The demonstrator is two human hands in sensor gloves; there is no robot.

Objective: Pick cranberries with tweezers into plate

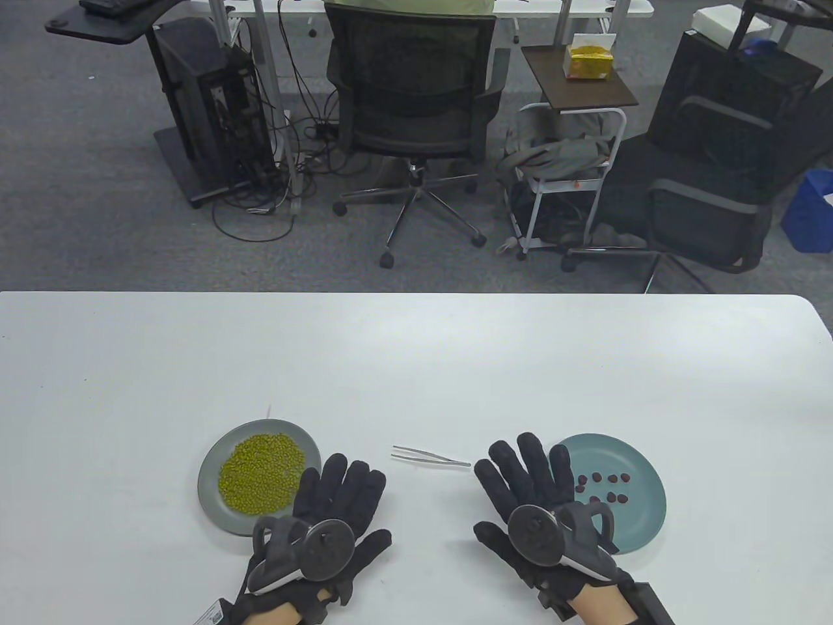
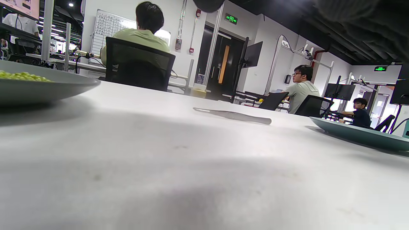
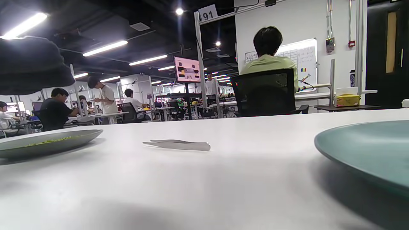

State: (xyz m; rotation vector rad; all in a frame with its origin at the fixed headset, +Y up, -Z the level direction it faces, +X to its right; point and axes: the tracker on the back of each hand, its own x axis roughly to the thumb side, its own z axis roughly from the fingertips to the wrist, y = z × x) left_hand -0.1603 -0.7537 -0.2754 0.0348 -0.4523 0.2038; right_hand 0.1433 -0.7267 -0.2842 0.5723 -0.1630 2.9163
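Metal tweezers [image 1: 431, 456] lie on the white table between my two hands, tips pointing left; they also show in the left wrist view [image 2: 233, 115] and the right wrist view [image 3: 177, 144]. Several dark red cranberries [image 1: 603, 488] lie on a teal plate [image 1: 641, 482] at the right. My left hand [image 1: 338, 501] rests flat on the table, fingers spread and empty, beside a grey plate [image 1: 215, 456]. My right hand [image 1: 527, 482] rests flat, fingers spread and empty, its outer fingers over the teal plate's left rim. The tweezers lie just beyond both hands' fingertips.
The grey plate holds a heap of green beans [image 1: 260, 472]; its rim shows in the left wrist view [image 2: 48, 88] and the right wrist view [image 3: 48, 143]. The teal plate's rim shows in the left wrist view [image 2: 361, 134] and the right wrist view [image 3: 364, 153]. The table's far edge [image 1: 416, 294] lies beyond, with office chairs behind it.
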